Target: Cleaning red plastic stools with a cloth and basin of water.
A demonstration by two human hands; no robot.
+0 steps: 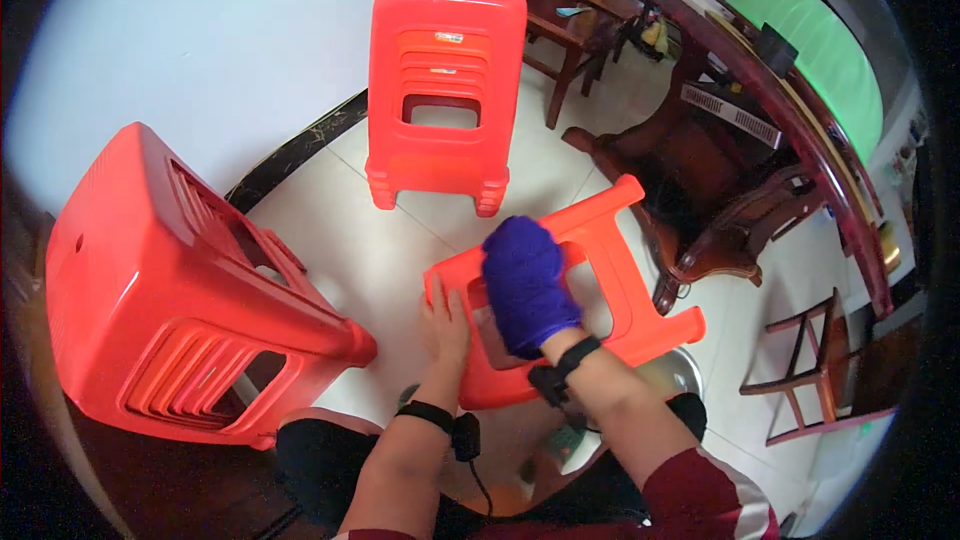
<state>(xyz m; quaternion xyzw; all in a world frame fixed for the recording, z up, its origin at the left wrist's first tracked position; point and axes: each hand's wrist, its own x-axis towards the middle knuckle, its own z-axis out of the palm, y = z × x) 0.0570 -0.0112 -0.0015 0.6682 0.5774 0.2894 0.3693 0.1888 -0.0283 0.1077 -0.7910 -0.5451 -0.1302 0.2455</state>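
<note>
A red plastic stool is tipped over in front of me, its legs pointing to the right and its seat end toward the left. My left hand holds that seat end, with fingers laid along the edge. A fluffy purple cleaning mitt covers my right hand and rests against the stool's side panel, over its opening. The fingers inside the mitt are hidden. Below the stool, a shiny metal basin shows in part beside my right forearm.
A stack of red stools stands by the wall straight ahead. More red stools are close at left. Dark wooden chairs, a carved wooden armchair and a long table with a green dome cover occupy the right. A small wooden stool lies lower right.
</note>
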